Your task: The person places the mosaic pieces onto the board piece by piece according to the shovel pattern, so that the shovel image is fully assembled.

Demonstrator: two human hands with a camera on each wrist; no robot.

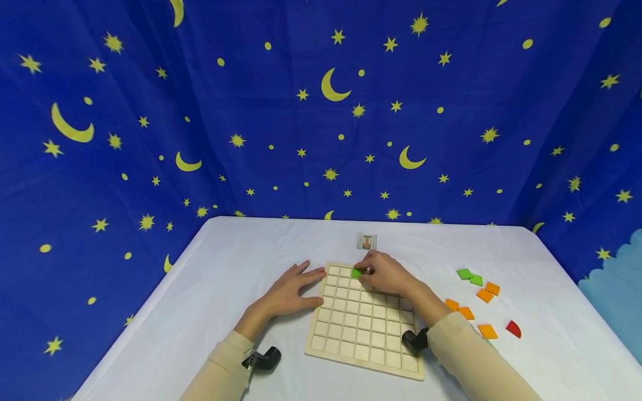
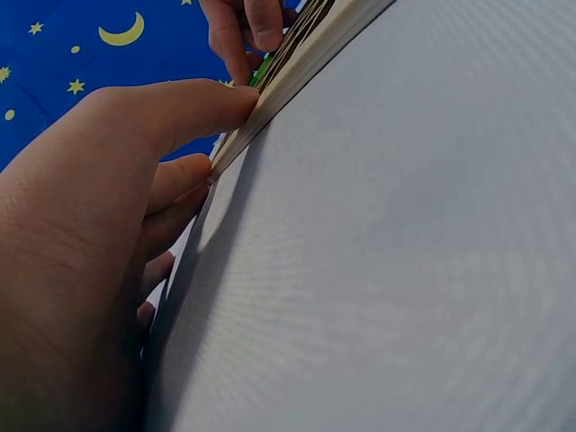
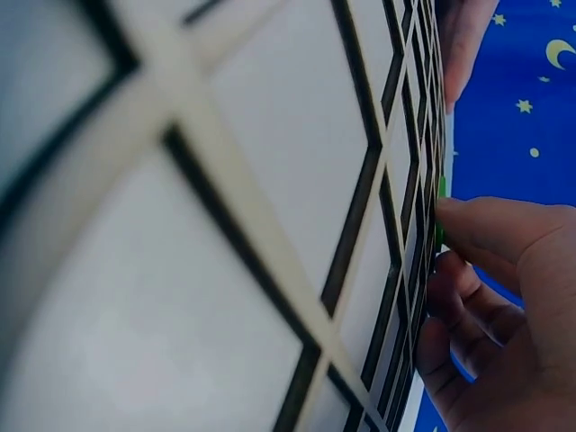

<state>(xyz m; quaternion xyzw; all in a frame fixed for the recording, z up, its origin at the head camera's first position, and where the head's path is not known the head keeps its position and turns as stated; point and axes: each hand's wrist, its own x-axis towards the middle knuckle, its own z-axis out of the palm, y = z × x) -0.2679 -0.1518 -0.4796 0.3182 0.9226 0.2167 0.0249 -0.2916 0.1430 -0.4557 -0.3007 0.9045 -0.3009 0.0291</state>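
Observation:
A wooden board (image 1: 346, 322) with a grid of square recesses lies on the table. At its far row, my right hand (image 1: 385, 274) pinches a small green tile (image 1: 356, 273) between thumb and fingertips, low over the recesses. The right wrist view shows only a sliver of the green tile (image 3: 441, 187) at the fingertips of the right hand (image 3: 504, 297). Along the board's left edge, my left hand (image 1: 293, 289) lies with fingers spread, thumb and index finger touching the frame. In the left wrist view, the left hand's thumb (image 2: 202, 106) rests against the board's rim.
Right of the board lie green tiles (image 1: 464, 274), several orange tiles (image 1: 487, 331) and a red quarter-circle piece (image 1: 514, 328). A small card (image 1: 366, 241) printed with a grid pattern lies beyond the board. A blue star-patterned curtain (image 1: 281, 111) surrounds the white table (image 1: 251, 245).

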